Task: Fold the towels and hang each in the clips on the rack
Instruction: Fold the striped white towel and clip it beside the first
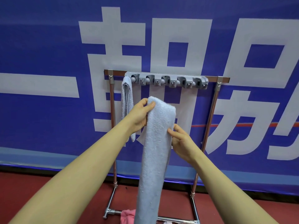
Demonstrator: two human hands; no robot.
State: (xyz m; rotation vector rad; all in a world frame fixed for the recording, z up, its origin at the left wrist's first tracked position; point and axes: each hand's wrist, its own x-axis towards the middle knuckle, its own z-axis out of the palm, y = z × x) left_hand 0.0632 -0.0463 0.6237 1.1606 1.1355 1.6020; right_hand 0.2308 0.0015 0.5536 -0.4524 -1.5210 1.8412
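Observation:
A long folded light blue towel (153, 159) hangs in front of me, below the grey clip bar (166, 80) on the metal rack (210, 117). My left hand (140, 115) grips the towel's top left edge, thumb over the front. My right hand (181, 139) pinches its right edge lower down. Another folded blue towel (127, 102) hangs from the leftmost clip. The other clips on the bar hold nothing.
A pink towel (127, 216) lies on the red floor by the rack's base bar (113, 212). A blue banner with large white characters (48, 62) stands right behind the rack.

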